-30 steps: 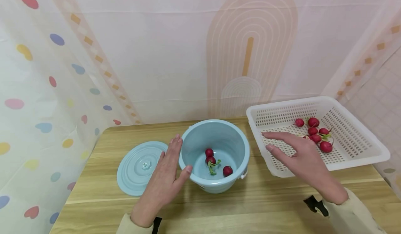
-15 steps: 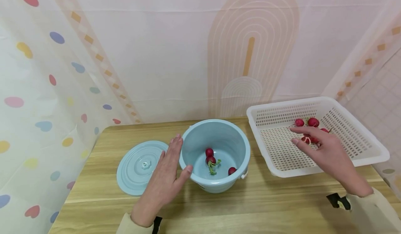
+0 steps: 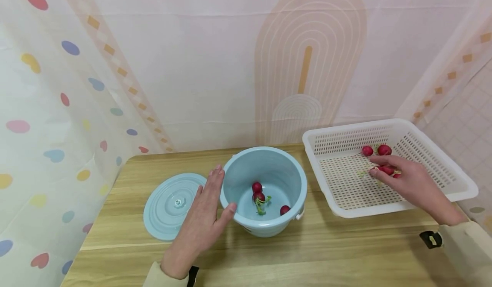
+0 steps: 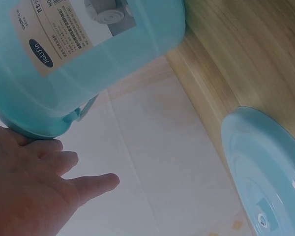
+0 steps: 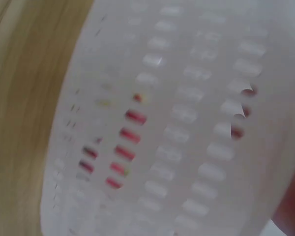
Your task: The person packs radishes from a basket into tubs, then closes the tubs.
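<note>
My left hand (image 3: 203,223) lies with straight fingers against the left rim of the light-blue bucket (image 3: 265,163); the left wrist view shows its fingers (image 4: 54,157) at that rim. Three red radishes (image 3: 256,187) are on the bucket's floor, one of them with green leaves. Over in the white slotted basket (image 3: 342,188), my right hand (image 3: 417,184) has thumb and fingers curled round a red radish (image 3: 387,169) in the cluster. The hand partly hides that cluster. In the blurred right wrist view, red radishes (image 5: 130,135) show through the basket's slots.
A round light-blue lid (image 3: 178,202) lies on the wooden table (image 3: 307,257), left of the bucket. Two more radishes (image 3: 367,150) sit toward the basket's back wall. A patterned curtain (image 3: 200,65) hangs behind the table.
My right hand has moved right from the basket's near left edge and down onto the radishes. One radish in the bucket has shifted slightly right. My left hand has stayed at the rim.
</note>
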`<action>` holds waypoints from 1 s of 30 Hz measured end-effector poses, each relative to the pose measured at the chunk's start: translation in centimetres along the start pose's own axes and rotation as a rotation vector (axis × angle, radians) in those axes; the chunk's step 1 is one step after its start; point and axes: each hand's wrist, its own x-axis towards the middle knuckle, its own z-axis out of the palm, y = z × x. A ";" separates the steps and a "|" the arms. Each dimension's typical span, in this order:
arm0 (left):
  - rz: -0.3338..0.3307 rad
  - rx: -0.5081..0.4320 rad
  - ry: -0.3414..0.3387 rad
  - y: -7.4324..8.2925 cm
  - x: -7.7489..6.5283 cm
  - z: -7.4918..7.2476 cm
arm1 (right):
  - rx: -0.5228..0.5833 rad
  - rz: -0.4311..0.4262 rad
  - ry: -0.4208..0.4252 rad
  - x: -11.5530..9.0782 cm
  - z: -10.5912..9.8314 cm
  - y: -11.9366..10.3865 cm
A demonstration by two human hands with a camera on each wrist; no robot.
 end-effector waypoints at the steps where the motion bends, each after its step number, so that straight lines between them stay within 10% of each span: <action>1: -0.001 -0.001 -0.001 0.0 0.0 0.0 | -0.007 0.001 -0.008 0.0 0.0 0.3; 30: 0.002 0.003 -0.002 0.1 -0.1 -0.1 | 0.069 0.105 -0.493 2.9 -0.1 6.0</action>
